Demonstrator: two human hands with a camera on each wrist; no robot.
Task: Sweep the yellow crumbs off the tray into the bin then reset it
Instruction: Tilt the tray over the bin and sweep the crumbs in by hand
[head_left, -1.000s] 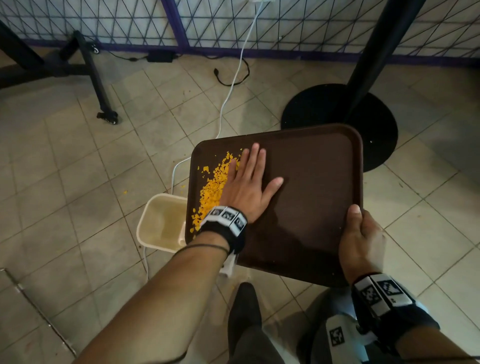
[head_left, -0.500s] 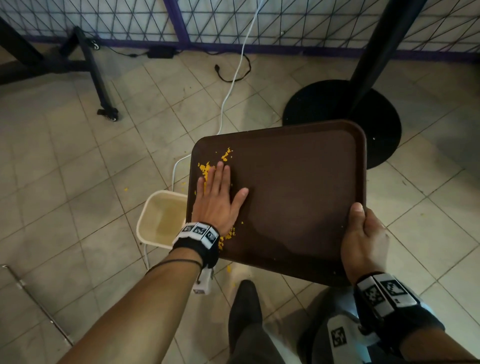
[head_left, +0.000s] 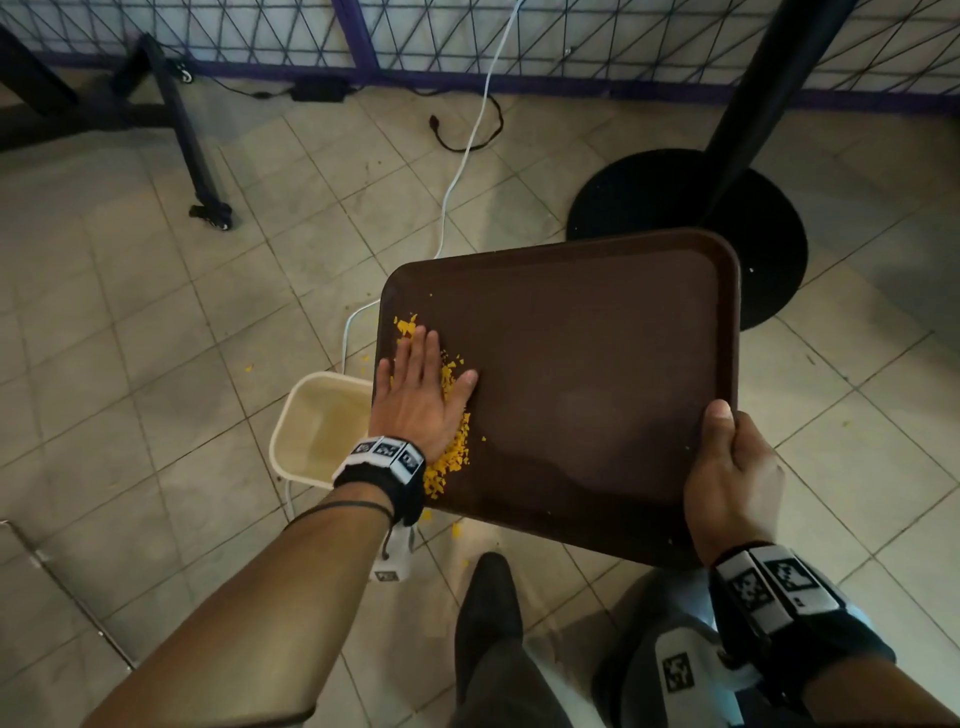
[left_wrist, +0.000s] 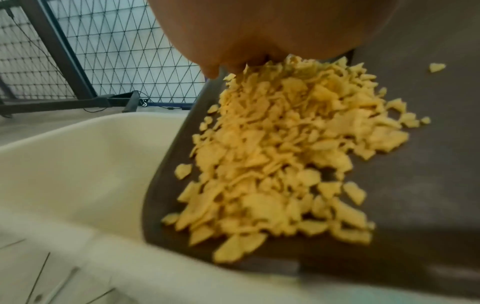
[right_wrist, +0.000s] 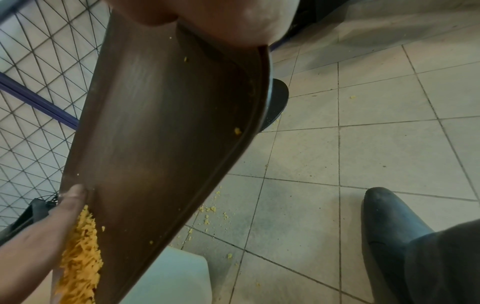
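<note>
A dark brown tray is held tilted above the floor, its left edge over a cream bin. My left hand lies flat, fingers straight, on the tray's left side, pressing on yellow crumbs heaped by the near-left corner. In the left wrist view the crumbs pile against the tray edge just above the bin. My right hand grips the tray's right rim, thumb on top. The right wrist view shows the tray sloping down to the crumbs.
Loose crumbs lie on the tiled floor under the tray. A black shoe stands below the tray. A black pole base sits beyond it, a white cable runs across the floor, and a mesh fence closes the back.
My left hand slid from mid-tray to the left edge, pushing the crumbs there and toward the near corner; the pile now sits by the wrist. The right hand kept its grip.
</note>
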